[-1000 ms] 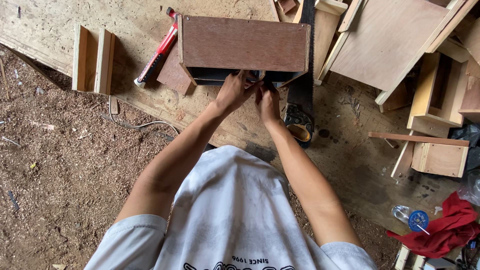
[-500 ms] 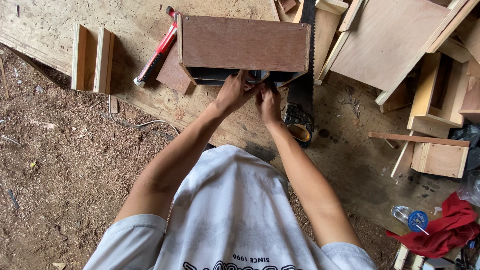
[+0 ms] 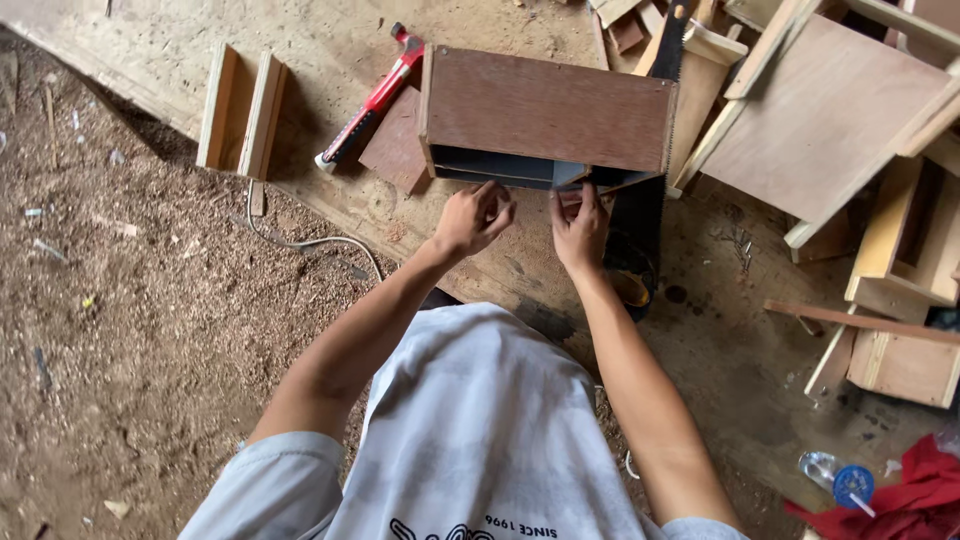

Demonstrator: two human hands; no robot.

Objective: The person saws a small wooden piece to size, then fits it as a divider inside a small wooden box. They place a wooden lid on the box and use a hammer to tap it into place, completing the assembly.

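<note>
A brown wooden box (image 3: pixel 548 108) lies on its side on a plank floor, its dark open front facing me. My left hand (image 3: pixel 476 215) hovers just before the opening with its fingers curled, and I see nothing in it. My right hand (image 3: pixel 580 226) is beside it, fingertips touching the box's lower front edge near a grey inner panel (image 3: pixel 568 176). Whether the right hand pinches something small is hidden by the fingers.
A red-handled hammer (image 3: pixel 372 100) and a small brown board (image 3: pixel 395 145) lie left of the box. A hand saw (image 3: pixel 648 200) lies to its right. Wooden blocks (image 3: pixel 240 110) sit far left. Plywood panels and frames (image 3: pixel 830 110) are piled at right, with a red cloth (image 3: pixel 905 490) and sawdust ground (image 3: pixel 130 330).
My two hands, close together at the box's opening before, have drawn slightly apart, the left one shifting left. The view has shifted a little.
</note>
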